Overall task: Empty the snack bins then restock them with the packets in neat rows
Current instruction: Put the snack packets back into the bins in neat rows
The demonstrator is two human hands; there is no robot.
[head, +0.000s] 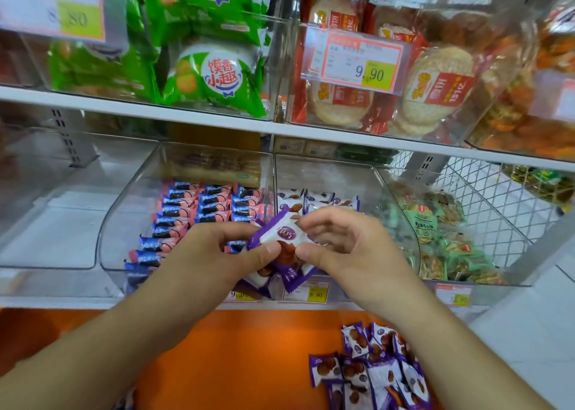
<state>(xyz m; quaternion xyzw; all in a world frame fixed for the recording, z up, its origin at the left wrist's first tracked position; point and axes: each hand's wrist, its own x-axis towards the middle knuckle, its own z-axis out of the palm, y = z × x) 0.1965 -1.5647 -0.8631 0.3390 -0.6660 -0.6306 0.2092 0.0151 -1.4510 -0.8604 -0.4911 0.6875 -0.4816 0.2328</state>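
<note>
While both my hands, left (217, 247) and right (342, 241), pinch the purple packet (280, 235) crosswise, its bin (326, 173) lies straight ahead.

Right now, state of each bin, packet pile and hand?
left hand: pinching purple packets
right hand: pinching the same bunch
purple packets: held above purple bin's front
blue-pink bin: filled in neat rows
purple bin: a few packets at back
green bin: loose jumble
floor pile: purple packets, loose heap

Bright even light; top-left blurred, perhaps motion.
</note>
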